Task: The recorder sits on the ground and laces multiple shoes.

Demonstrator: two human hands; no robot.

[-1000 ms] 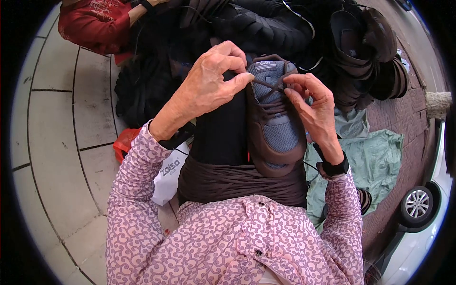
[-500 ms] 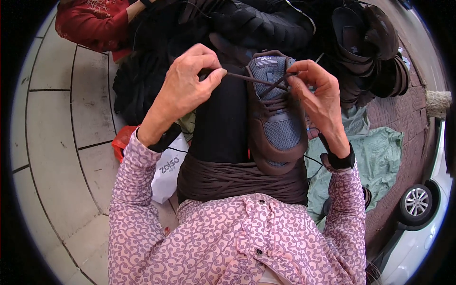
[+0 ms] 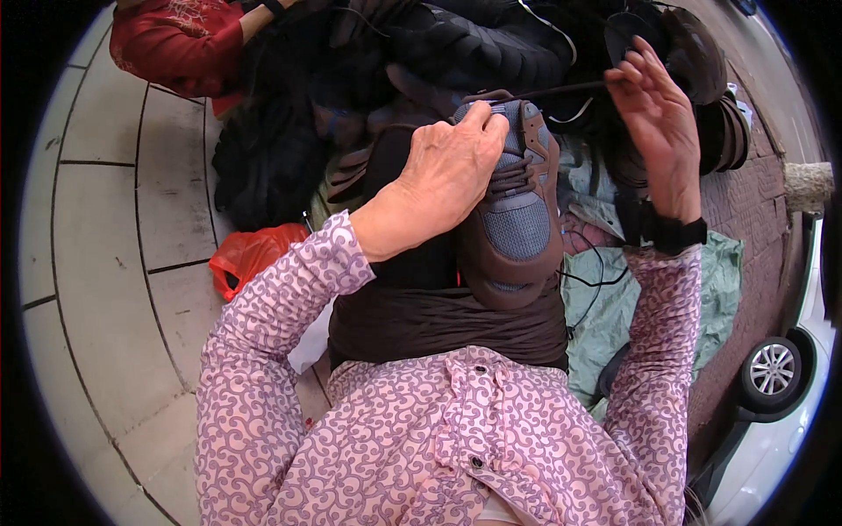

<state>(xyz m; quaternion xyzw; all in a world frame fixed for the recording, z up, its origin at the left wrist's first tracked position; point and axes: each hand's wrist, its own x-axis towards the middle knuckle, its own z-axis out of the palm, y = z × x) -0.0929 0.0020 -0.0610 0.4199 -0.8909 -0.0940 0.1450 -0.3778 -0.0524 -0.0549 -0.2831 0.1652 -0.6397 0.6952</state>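
A brown and blue-grey sneaker (image 3: 517, 230) lies on my lap, toe toward me, with brown laces crossed over its front. My left hand (image 3: 443, 171) is closed at the top of the sneaker, its fingertips pinching by the tongue; the exact grip is partly hidden. Out to the right, my right hand (image 3: 656, 127) is raised, thumb and forefinger pinched on a dark shoelace (image 3: 561, 90). That lace runs taut from the sneaker's collar to those fingers. Across my lap lies a thick bundle of dark brown strands (image 3: 447, 326).
Piled black shoes (image 3: 482, 44) lie ahead, with more brown shoes (image 3: 724, 131) at the far right. A red plastic bag (image 3: 254, 254) is at the left, a green sheet (image 3: 719, 272) at the right. Another person's red sleeve (image 3: 180, 48) shows far left; a parked car (image 3: 772, 368) stands right.
My right hand has moved up and to the right, drawing the lace out. My left hand has come right, from beside the sneaker onto its top.
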